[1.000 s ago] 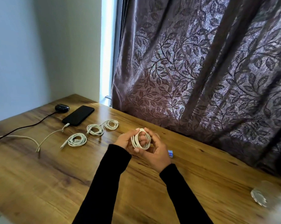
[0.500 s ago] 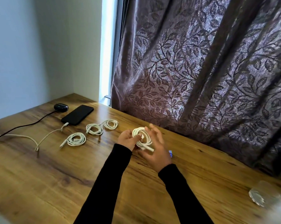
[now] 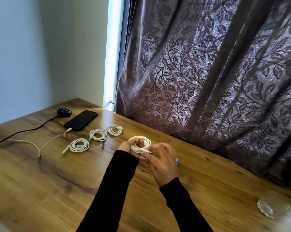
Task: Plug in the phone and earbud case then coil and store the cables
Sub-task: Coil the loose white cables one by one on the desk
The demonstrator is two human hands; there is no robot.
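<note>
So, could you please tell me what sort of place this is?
Probably a room at home: a wooden table against a plain wall, a leaf-patterned curtain over a window, and a phone charging.

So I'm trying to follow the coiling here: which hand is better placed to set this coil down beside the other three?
The left. The left hand grips the coil through its loops and is nearer the three coils lying on the table. The right hand only pinches the loose cable end.
</note>
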